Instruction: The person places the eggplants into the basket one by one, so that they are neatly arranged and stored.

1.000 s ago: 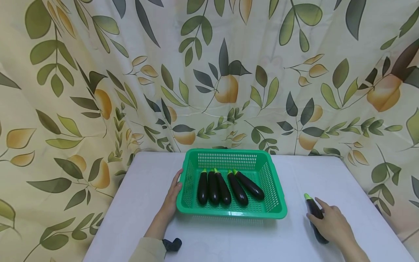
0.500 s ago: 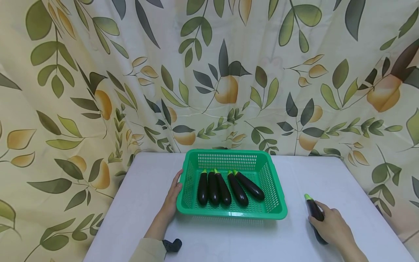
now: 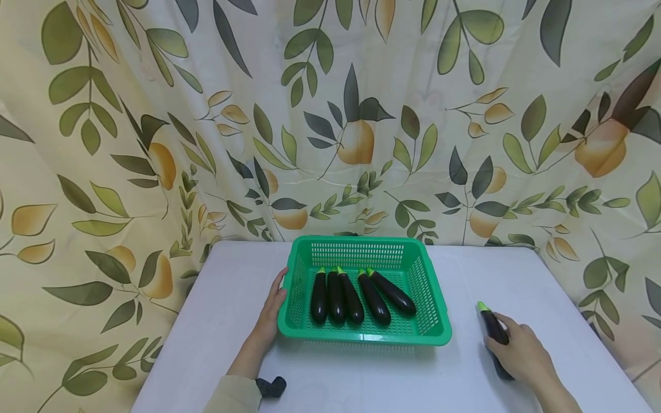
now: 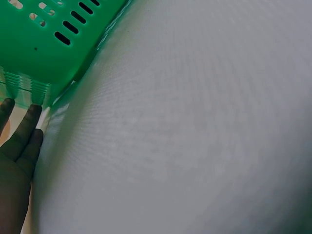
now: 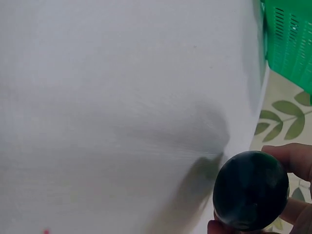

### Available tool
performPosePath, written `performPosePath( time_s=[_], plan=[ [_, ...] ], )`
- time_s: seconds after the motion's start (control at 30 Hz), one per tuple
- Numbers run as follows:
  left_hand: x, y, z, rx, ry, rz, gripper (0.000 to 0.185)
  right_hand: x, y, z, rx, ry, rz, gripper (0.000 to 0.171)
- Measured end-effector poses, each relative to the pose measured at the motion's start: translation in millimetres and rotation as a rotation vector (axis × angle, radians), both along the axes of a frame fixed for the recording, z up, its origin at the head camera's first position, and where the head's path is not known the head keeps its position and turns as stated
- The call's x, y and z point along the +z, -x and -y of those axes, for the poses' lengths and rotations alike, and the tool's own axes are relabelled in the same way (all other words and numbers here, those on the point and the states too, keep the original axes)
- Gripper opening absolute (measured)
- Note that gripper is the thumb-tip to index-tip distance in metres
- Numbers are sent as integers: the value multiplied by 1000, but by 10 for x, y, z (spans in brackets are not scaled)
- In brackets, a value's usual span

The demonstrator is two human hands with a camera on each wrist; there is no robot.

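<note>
White table [image 3: 361, 384] in front of a leaf-and-fruit print curtain [image 3: 330, 115]. Five eggplants [image 3: 361, 295] lie side by side, stems toward curtain. Small black object [image 3: 272, 386] near front edge.

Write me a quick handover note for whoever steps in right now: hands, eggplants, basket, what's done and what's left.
Left hand: open, fingers flat against the left side of the green basket, steadying it.
Right hand: gripping the loose eggplant on the white table, right of the basket. The wrist view shows fingers curled round its rounded end.
Done: five eggplants lie side by side in the basket, green stems toward the curtain.
Left: the sixth eggplant is outside the basket; it likely goes in beside the others, where there is room on the right.
</note>
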State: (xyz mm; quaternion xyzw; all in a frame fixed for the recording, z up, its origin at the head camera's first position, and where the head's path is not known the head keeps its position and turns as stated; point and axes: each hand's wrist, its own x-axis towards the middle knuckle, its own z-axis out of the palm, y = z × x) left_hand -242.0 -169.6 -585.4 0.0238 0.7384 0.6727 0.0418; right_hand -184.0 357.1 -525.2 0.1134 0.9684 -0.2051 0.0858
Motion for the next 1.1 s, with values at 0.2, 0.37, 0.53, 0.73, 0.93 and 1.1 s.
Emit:
performPosePath(
  time_s=[0.2, 0.37, 0.53, 0.73, 0.93, 1.1],
  plan=[
    [7, -8, -4, 6, 5, -4, 47, 60, 28, 14, 14, 7, -20, 78],
    [5, -6, -4, 3, 5, -4, 47, 116, 47, 38, 28, 17, -33, 79],
    [-6, -6, 1, 1, 0, -8, 47, 194, 66, 84, 41, 19, -60, 78],
    [1, -7, -1, -2, -3, -11, 47, 283, 85, 139, 59, 16, -97, 77],
    [8, -5, -6, -4, -4, -12, 47, 409, 116, 214, 81, 15, -149, 76],
    [1, -3, -1, -5, -1, -10, 47, 511, 153, 297, 79, 22, -151, 79]
  ],
)
